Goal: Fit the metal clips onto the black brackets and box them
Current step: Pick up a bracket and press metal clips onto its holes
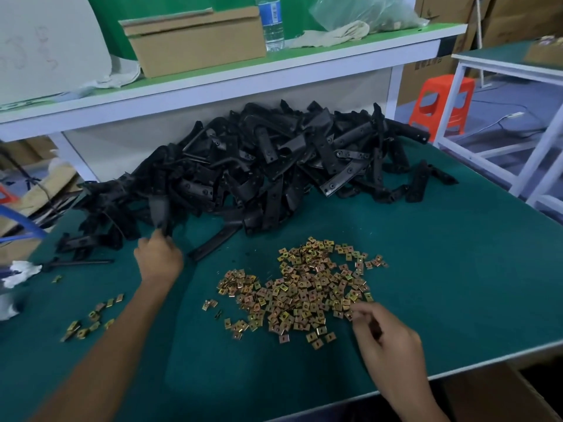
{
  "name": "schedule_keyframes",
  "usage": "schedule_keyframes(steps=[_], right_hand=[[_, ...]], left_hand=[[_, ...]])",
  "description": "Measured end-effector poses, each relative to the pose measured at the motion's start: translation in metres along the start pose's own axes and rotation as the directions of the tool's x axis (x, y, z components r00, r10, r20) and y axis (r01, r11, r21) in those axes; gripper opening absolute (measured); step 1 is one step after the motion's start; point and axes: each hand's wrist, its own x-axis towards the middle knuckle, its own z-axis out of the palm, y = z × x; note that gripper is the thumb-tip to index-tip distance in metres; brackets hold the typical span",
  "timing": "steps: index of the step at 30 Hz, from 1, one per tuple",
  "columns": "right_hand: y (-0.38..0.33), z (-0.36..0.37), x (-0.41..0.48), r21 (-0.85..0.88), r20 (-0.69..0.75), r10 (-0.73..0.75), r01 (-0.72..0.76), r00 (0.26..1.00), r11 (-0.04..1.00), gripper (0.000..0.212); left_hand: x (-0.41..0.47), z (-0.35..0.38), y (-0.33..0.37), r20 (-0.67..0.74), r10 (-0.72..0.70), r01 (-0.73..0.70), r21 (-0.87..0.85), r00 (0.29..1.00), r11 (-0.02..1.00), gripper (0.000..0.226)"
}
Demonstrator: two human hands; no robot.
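Black bracket (pixel 160 208) is gripped at its near end by left hand (pixel 158 260), long axis pointing away; right hand (pixel 387 339) is curled at clip pile (pixel 304 287) right edge, pinch not discernible

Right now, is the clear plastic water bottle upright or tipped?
Upright: the clear plastic water bottle stands base-down on the green shelf.

**What we cannot make out**

The left hand (pixel 158 260) hides its own fingertips where it grips a blurred bracket (pixel 160 213). We cannot tell whether the right hand (pixel 388 336), curled at the edge of the clips (pixel 298 287), pinches one. The bottle (pixel 272 25) loses its top to the upper edge. The cardboard box (pixel 502 394) below the table (pixel 457 269) runs off the bottom, and the white rag (pixel 13 278) at the left is a blur.
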Motion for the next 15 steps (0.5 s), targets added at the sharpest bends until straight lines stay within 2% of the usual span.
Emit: schedule_keyframes(steps=[3, 5, 6, 7, 8, 10, 11, 12, 14, 15], right_hand=[[-0.003, 0.000, 0.001, 0.069, 0.020, 0.040, -0.041, 0.999, 0.997, 0.026], [-0.011, -0.001, 0.001, 0.160, 0.025, 0.077, -0.080, 0.997, 0.984, 0.024], [-0.020, -0.002, 0.000, 0.241, 0.032, 0.098, -0.103, 0.995, 0.965, 0.014], [-0.029, -0.001, -0.001, 0.349, 0.066, 0.123, -0.139, 0.990, 0.927, 0.010], [-0.034, 0.001, -0.002, 0.464, 0.112, 0.146, -0.182, 0.983, 0.867, 0.022], [-0.043, 0.009, -0.004, 0.686, 0.219, 0.246, -0.329, 0.944, 0.649, 0.028], [-0.044, 0.010, -0.004, 0.743, 0.230, 0.285, -0.357, 0.931, 0.566, 0.025], [-0.045, 0.010, -0.004, 0.768, 0.217, 0.321, -0.364, 0.922, 0.526, 0.023], [-0.040, 0.004, -0.003, 0.727, 0.135, 0.351, -0.334, 0.927, 0.601, 0.022], [-0.035, 0.000, -0.002, 0.699, 0.105, 0.339, -0.312, 0.935, 0.643, 0.024]], left_hand=[[-0.045, -0.022, 0.041, -0.085, 0.219, -0.231, -0.189, 0.972, 0.954, 0.037], [-0.092, -0.026, 0.069, -0.036, 0.398, -0.396, -0.208, 0.917, 0.894, 0.047], [-0.122, -0.023, 0.081, 0.019, 0.480, -0.470, -0.178, 0.877, 0.865, 0.056], [-0.156, -0.018, 0.092, 0.084, 0.539, -0.521, -0.166, 0.838, 0.837, 0.065], [-0.191, -0.012, 0.100, 0.162, 0.586, -0.558, -0.190, 0.794, 0.808, 0.075], [-0.247, 0.000, 0.106, 0.343, 0.664, -0.594, -0.296, 0.665, 0.748, 0.093], [-0.265, 0.005, 0.105, 0.417, 0.684, -0.596, -0.339, 0.599, 0.728, 0.093], [-0.273, 0.009, 0.103, 0.468, 0.688, -0.587, -0.367, 0.554, 0.722, 0.088], [-0.268, 0.010, 0.093, 0.480, 0.708, -0.585, -0.406, 0.517, 0.702, 0.068], [-0.258, 0.007, 0.084, 0.445, 0.712, -0.572, -0.425, 0.543, 0.702, 0.052]])
